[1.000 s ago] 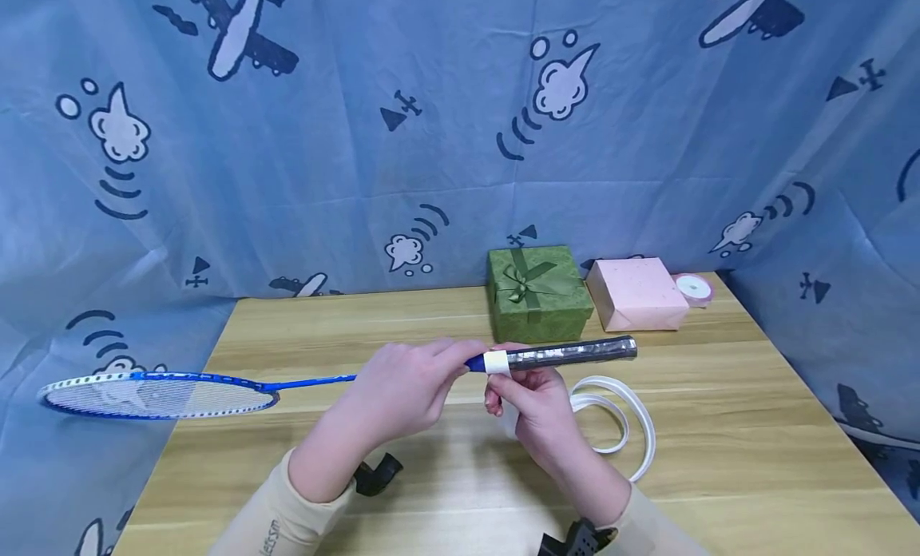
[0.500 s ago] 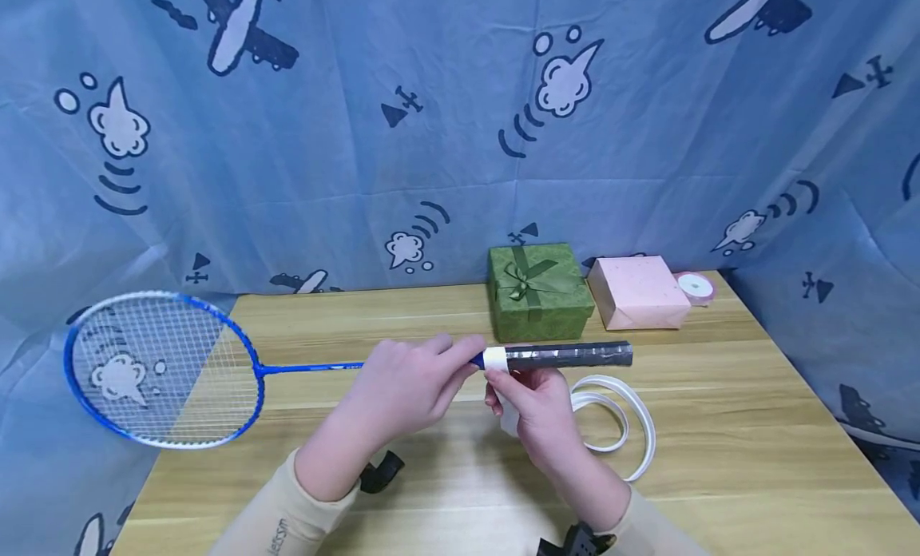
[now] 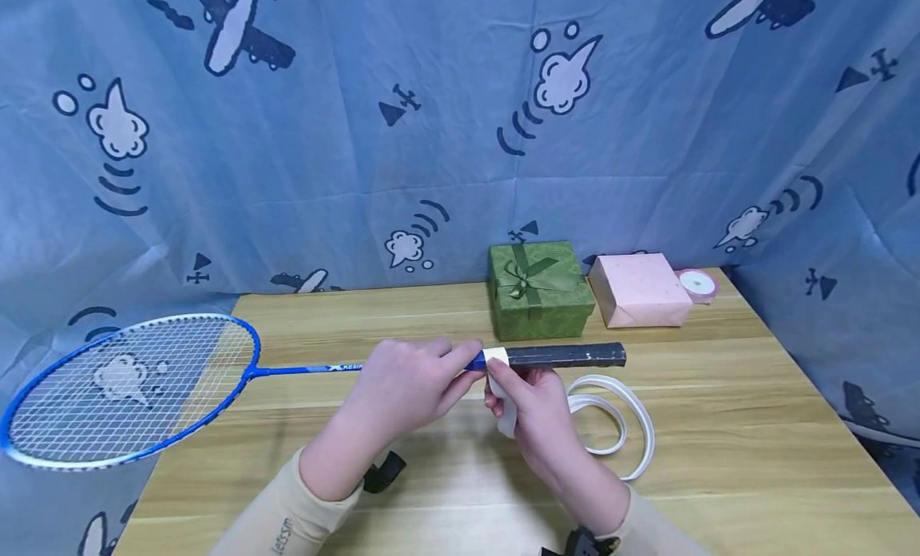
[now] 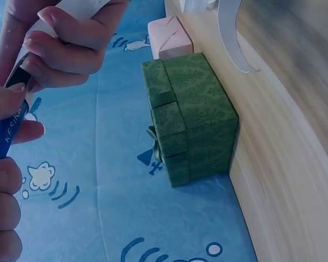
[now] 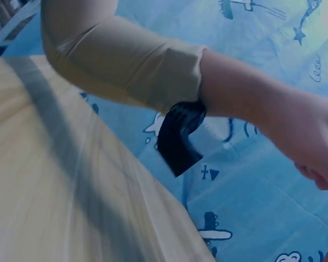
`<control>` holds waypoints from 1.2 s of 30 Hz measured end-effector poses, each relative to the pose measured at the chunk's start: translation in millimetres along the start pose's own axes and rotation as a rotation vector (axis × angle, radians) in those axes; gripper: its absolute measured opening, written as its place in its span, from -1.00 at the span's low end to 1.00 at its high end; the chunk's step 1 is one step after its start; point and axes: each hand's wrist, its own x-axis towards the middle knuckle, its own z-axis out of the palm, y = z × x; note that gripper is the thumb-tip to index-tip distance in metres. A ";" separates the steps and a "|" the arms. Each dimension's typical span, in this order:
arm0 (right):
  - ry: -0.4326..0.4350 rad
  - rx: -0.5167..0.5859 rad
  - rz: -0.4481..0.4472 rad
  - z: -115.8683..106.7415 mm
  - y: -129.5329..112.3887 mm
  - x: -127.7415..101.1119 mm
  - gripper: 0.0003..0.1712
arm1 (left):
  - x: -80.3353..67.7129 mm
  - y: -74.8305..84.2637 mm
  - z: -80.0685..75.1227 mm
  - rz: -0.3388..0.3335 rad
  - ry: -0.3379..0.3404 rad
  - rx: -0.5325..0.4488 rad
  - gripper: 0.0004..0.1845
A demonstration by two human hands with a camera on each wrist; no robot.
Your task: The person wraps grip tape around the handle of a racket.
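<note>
A blue and white badminton racket is held level above the table, its strung head at the left. My left hand grips it at the blue cone just before the handle. The dark bare handle points right. White grip tape goes around the handle's inner end, and my right hand pinches it there, thumb on top. In the left wrist view the fingers of the right hand curl around the white tape. The right wrist view shows mostly the left forearm; the racket is out of it.
Looped white tape lies on the wooden table right of the right hand. Behind the handle stand a green gift box with a bow, a pink box and a ribbon spool. A blue printed curtain hangs behind.
The racket has turned about its length, so the strung head went from nearly edge-on to face showing, and it sits further left. Both hands stay nearly in place, the tape still pinched.
</note>
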 end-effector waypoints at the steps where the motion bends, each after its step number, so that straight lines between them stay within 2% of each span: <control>1: 0.004 0.007 0.014 -0.1 -0.6 -0.2 -0.91 | 0.0 0.4 0.5 0.000 -0.001 0.000 -0.79; 5: -0.005 0.017 0.041 -2.0 -2.9 -1.4 -0.87 | 1.1 2.1 1.1 -0.013 -0.012 -0.004 -0.78; 9: -0.049 0.007 0.042 -4.9 -4.5 -2.8 -0.86 | 2.5 2.3 -0.7 -0.045 -0.042 0.005 -0.77; 14: -0.091 -0.022 -0.003 -5.3 -4.4 -3.6 -0.88 | 2.9 0.5 -3.8 -0.083 -0.075 0.050 -0.73; 20: -0.078 -0.040 -0.053 -3.3 -0.8 -2.5 -0.83 | 2.3 -1.0 -5.5 -0.105 -0.112 0.029 -0.71; 25: -0.054 -0.008 -0.017 -2.8 0.3 -1.9 -0.80 | 1.9 -2.1 -6.7 -0.107 -0.159 0.002 -0.70; 36: -0.036 0.027 0.027 -3.0 0.5 -2.4 -0.81 | 3.8 -1.1 -7.3 -0.112 -0.215 -0.005 -0.73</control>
